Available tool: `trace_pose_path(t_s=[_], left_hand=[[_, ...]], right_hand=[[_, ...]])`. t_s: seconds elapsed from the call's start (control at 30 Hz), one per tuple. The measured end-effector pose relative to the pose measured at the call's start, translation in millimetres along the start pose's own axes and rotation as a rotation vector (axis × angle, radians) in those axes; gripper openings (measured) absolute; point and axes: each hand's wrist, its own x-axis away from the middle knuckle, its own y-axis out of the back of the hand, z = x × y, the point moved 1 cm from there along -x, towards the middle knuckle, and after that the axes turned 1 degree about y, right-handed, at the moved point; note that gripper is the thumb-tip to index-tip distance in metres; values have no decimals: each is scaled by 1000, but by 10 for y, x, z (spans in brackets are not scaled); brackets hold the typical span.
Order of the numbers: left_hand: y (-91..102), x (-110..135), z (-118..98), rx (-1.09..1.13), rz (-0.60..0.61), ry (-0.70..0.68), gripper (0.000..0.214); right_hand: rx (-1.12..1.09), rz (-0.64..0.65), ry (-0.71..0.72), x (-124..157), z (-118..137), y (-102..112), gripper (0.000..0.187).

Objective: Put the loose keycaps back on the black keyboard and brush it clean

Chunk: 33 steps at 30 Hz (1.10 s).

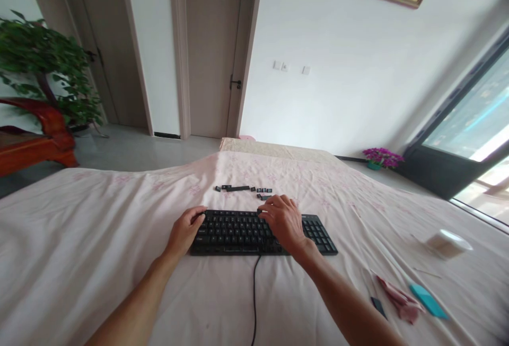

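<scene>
A black keyboard (233, 232) lies on the pink cloth, its cable (254, 293) running toward me. My left hand (190, 224) grips the keyboard's left end, thumb and fingers closed around the far corner. Over the right part of the keyboard is my right hand (283, 218), its fingers bent and pinched together at the far row of keys. A small dark piece shows at those fingertips, too small to name surely. Beyond the keyboard lie several loose black keycaps (264, 190), with one long keycap (237, 188) among them.
On the right of the cloth (131, 261) are a clear round tub (449, 243), a pink cloth scrap (401, 298), a turquoise flat piece (428, 300) and a dark small object (378, 307). A wooden armchair (40, 133) and a leafy plant (51, 65) stand at left.
</scene>
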Motion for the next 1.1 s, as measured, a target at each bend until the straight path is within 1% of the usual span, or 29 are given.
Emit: trace_pose_path(t_s=[0.13, 0.23, 0.33, 0.43, 0.6, 0.83, 1.1], left_hand=[[3, 9, 16, -8, 8, -2, 37], [5, 11, 22, -9, 8, 0, 38], [9, 7, 12, -20, 11, -8, 38], [14, 7, -5, -37, 9, -15, 38], [17, 20, -18, -52, 11, -30, 38], [11, 20, -4, -43, 15, -29, 38], [10, 16, -11, -62, 13, -29, 37]], right_hand=[[-26, 72, -53, 303, -47, 22, 11], [-46, 140, -73, 518, -91, -31, 10], [-52, 180, -74, 642, -111, -87, 11], [-43, 189, -82, 659, -101, -125, 13], [-2, 219, -82, 596, -47, -163, 12], [33, 241, -41, 561, -4, -167, 13], [80, 285, 22, 561, 11, -184, 18]])
